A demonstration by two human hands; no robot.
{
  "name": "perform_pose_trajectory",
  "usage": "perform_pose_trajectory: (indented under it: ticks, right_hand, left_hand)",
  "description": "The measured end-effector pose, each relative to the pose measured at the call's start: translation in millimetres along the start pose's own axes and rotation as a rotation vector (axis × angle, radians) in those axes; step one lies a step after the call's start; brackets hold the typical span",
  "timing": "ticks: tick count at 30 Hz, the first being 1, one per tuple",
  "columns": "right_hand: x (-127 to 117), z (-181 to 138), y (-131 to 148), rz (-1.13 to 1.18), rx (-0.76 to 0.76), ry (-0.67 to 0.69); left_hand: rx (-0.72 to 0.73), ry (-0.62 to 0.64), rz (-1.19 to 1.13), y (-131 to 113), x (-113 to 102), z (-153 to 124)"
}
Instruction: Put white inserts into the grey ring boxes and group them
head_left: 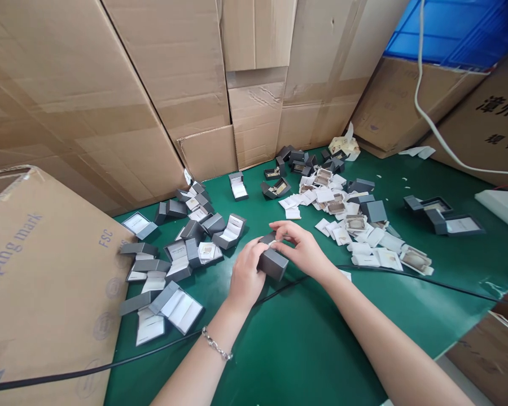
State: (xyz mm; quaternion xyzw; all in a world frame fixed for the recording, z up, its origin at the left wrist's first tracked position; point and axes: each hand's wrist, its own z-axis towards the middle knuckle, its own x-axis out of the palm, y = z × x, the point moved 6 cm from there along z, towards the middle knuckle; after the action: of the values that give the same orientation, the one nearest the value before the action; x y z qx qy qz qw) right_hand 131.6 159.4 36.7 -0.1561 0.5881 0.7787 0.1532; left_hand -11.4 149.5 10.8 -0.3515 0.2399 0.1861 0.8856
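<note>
Over the middle of the green table, my left hand is closed around a small dark grey jewelry box. The box looks partly open, with its inside mostly hidden by my fingers. My right hand reaches to the box's opening, thumb and fingers pinched together there. A bit of white shows between the fingers, too small to name. To the left lie several open grey jewelry boxes with white inserts. On the right is a heap of white inserts, some with beige undersides showing.
Tall cardboard cartons wall the back, and another carton stands at the left. A black cable crosses the green table below my hands. More grey boxes lie at the right, near a white cable.
</note>
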Motion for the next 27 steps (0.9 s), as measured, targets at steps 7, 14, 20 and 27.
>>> perform_pose_trajectory:
  ticks: [7, 14, 20, 27]
  right_hand:
    - [-1, 0, 5, -0.050, -0.078, 0.018]
    - [3, -2, 8, -0.111, -0.136, -0.030]
    - [-2, -5, 10, -0.250, -0.250, -0.242]
    - [0, -6, 13, -0.366, -0.329, -0.178]
  left_hand:
    - [0.027, -0.008, 0.013, -4, -1, 0]
    - [-0.003, -0.007, -0.030, -3, -1, 0]
    - [-0.161, -0.072, -0.166, 2, -2, 0]
    - [-0.321, -0.083, -0.288, 16, 4, -6]
